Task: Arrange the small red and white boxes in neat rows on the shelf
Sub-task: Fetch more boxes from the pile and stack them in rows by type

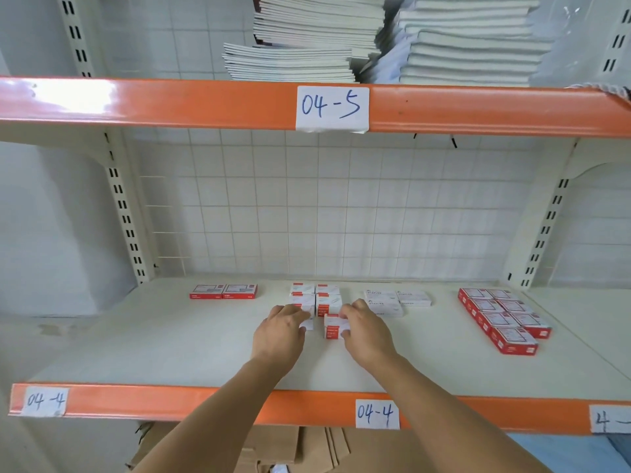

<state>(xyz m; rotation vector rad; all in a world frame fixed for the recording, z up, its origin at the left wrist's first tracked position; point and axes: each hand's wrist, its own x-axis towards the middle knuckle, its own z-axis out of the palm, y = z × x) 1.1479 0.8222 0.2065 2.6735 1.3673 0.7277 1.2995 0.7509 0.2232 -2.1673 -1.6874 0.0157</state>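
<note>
The shelf is wide and pale, with an orange front lip tagged "04-4"; both arms reach in over that lip toward the middle. Well off to the right of the hands lies the biggest group, a double row of red boxes running front to back. Well to the left and farther back, two flat red boxes sit side by side. Just behind the right hand lie some white boxes.

Between and just beyond the hands stands the cluster of small red and white boxes, two columns running away from the person. The right hand has its fingers and thumb curled round the front box, which sits slightly out from the right column, its long axis running front to back like the others. The left hand has its fingers curled over a box at the near end of the left column; that box is mostly hidden, so I cannot tell how firm the hold is.

My guess is that the front box wants nudging straight back until it touches the box behind it. The right hand already holds it, so it is the one to do it, while the left squares its own column.
</note>
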